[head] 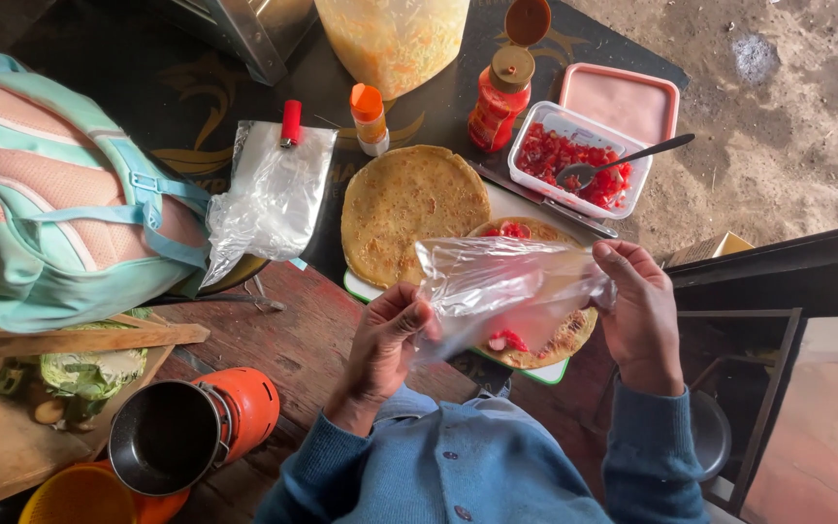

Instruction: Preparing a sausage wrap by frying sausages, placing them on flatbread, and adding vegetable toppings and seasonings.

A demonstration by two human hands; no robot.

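Both my hands hold a clear plastic bag (501, 291) stretched between them at chest height. My left hand (387, 340) pinches its left edge and my right hand (640, 306) grips its right edge. Under the bag lies a flatbread topped with red chopped pieces (574, 335) on a white cutting board (547, 373). A second plain flatbread (409, 209) lies on the board to the left, partly overlapping it.
A white tub of chopped red pieces with a spoon (584, 160), its pink lid (623, 97), a red sauce bottle (499, 97), a small orange-capped bottle (370, 118), a knife (545, 202), spare bags (269, 199), a pastel backpack (60, 194), cabbage (89, 374) and an orange stove with a pan (191, 432).
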